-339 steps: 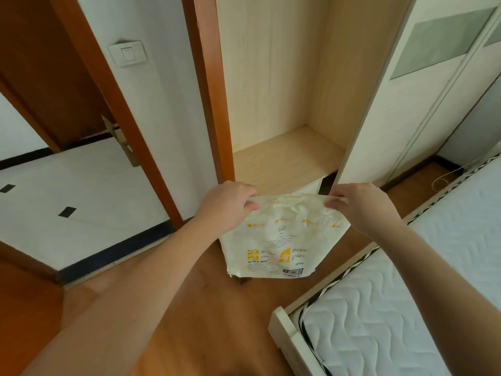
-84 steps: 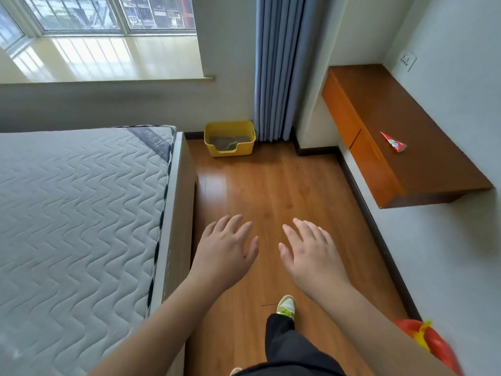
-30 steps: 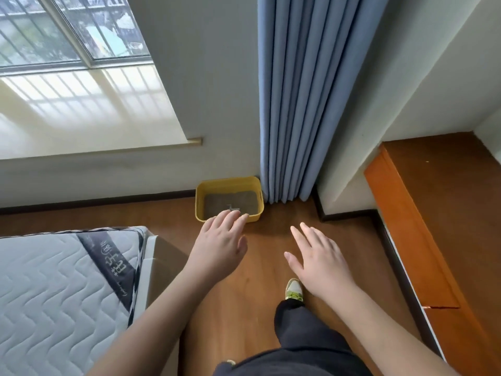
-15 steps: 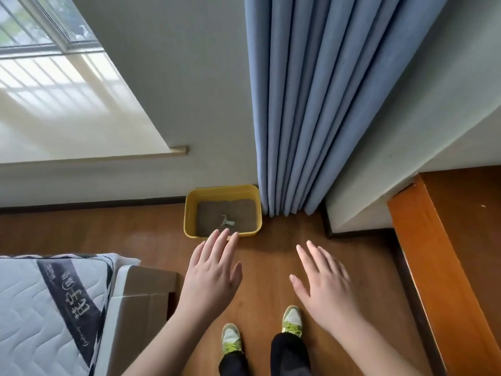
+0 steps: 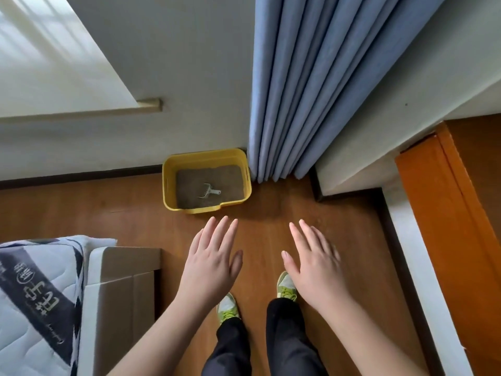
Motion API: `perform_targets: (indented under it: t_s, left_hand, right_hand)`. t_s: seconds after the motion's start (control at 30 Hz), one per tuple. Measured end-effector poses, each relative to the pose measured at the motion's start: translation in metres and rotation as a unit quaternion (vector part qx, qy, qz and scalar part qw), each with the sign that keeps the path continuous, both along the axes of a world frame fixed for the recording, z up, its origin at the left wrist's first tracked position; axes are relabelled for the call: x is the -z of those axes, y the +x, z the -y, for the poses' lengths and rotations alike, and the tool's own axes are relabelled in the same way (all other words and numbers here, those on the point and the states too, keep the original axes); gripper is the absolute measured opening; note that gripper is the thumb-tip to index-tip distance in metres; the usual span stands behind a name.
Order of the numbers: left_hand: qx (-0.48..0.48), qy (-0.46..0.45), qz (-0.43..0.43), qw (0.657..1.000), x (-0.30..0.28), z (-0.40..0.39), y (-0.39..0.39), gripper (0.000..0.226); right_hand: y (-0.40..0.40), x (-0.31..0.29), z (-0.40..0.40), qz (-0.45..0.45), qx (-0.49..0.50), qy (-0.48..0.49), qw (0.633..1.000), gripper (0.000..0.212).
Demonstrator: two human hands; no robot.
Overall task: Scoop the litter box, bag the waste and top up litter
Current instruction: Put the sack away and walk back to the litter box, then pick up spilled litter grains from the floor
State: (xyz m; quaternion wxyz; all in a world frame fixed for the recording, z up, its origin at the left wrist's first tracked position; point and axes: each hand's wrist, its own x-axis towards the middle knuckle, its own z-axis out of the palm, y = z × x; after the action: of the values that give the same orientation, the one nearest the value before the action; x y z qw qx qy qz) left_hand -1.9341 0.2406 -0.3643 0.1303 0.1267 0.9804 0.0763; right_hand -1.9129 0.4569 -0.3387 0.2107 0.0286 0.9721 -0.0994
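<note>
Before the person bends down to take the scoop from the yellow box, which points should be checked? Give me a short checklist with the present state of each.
1. Left hand free, holding nothing: ok.
2. Right hand free: ok.
3. Scoop visible on the litter, handle uncovered: ok.
4. Litter box within reach on the floor ahead: ok.
5. Curtain clear of the box: not ok, it hangs against the right rim.
6. Waste bag nearby: cannot tell, none in view.

Smooth yellow plastic litter box (image 5: 166,185) holds grainy litter (image 5: 233,177) on glossy wood floor (image 5: 81,210) beside pleated cloth curtain (image 5: 298,90).
</note>
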Motion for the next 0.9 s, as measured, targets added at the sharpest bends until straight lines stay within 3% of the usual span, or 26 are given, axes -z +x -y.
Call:
perform_targets:
  t_s: [0.2,0.6,0.9]
  left_hand:
    - [-0.004,-0.015,0.006,1.000,0.009,-0.001,0.001,0.064]
    - [0.012,-0.042,0.023,0.999,0.040,-0.039,0.031,0.065]
    - [0.029,-0.054,0.035,0.998,0.161,-0.055,-0.015,0.070]
  right_hand:
    - [-0.002,0.010,0.000,-0.004,-0.001,-0.014,1.000,0.068]
    - [-0.010,0.083,-0.031,-0.003,-0.042,-0.014,0.999,0.059]
    - [-0.040,0.213,-0.039,-0.064,-0.015,0.037,0.997,0.060]
